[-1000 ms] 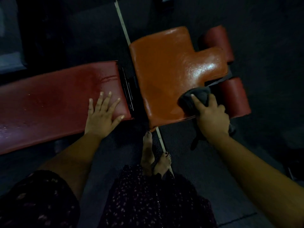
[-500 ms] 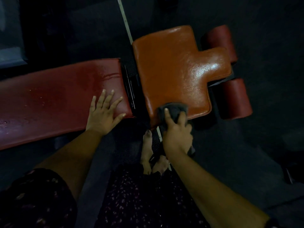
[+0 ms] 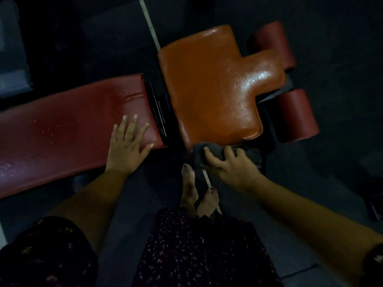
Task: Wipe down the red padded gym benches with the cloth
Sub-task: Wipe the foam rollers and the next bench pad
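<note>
Shiny orange-red seat pad (image 3: 209, 88) lies at 12 o'clock from the right hand (image 3: 230, 165), which grips the soft dark cloth (image 3: 204, 151) on its near edge. The left hand (image 3: 126, 145) rests open and flat on the long dark-red pad (image 3: 68, 125), stretching toward 9 o'clock.

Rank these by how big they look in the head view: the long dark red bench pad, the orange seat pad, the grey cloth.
1. long dark red bench pad, cut off at the left edge
2. orange seat pad
3. grey cloth, partly hidden by the right hand
</note>
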Demonstrator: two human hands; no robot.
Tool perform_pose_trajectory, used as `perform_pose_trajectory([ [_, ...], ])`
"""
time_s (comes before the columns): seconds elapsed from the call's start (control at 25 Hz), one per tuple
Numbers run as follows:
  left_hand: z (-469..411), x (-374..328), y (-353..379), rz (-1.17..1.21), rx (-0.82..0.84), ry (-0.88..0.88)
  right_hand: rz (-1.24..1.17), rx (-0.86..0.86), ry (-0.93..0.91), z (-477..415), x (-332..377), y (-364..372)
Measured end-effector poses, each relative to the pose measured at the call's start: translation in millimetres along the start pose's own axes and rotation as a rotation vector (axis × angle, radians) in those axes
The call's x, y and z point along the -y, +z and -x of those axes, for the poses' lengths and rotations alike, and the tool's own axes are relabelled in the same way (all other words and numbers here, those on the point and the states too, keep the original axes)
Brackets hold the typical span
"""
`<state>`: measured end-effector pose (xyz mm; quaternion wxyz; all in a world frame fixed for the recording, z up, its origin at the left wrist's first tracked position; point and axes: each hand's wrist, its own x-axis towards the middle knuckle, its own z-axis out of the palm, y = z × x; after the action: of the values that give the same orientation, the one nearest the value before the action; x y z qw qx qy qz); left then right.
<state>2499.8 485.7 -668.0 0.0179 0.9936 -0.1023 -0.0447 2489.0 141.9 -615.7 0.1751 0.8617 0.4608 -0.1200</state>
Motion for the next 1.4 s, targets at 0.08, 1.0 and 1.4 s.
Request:
perform_pose_trajectory([
  [0.08, -1.9, -6.2, 1.7, -0.025, -0.049, 0.102, -0.103, -0.066, 0.111, 25.8, -27.6, 13.9],
  [1.0, -192.9, -168.6, 3.1, 0.203, -0.171, 0.183, -1.459, -0.007, 1.152, 4.9, -130.2, 15.6],
  [1.4, -193.4, -170.4, 5.5, 0.228, -0.197, 0.173, -1.429, 0.082, 1.195, 4.4, -136.9, 16.1],
])
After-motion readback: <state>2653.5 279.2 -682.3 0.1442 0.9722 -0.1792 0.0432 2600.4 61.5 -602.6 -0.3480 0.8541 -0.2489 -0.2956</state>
